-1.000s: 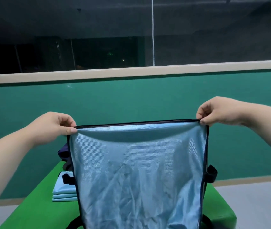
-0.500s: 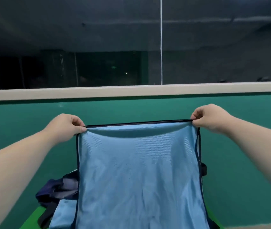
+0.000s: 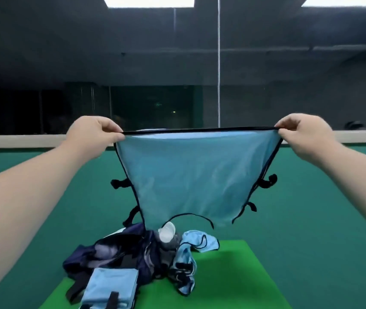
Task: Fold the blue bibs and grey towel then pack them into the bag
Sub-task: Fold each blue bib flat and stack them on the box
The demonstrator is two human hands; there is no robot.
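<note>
Above the bag (image 3: 115, 253), a bib (image 3: 191, 175) hangs spread in the air, with the left hand (image 3: 93, 134) and right hand (image 3: 300, 134) pinching its top corners. The bag lies on the table (image 3: 233, 275). A folded stack (image 3: 110, 286) sits before the bag, and a crumpled bib (image 3: 186, 259) lies against the bag's right.

Teal wall (image 3: 21, 166), beige ledge (image 3: 21, 141), dark glazing (image 3: 155, 103) above; ceiling light panels (image 3: 148, 1); green table (image 3: 233, 275).
</note>
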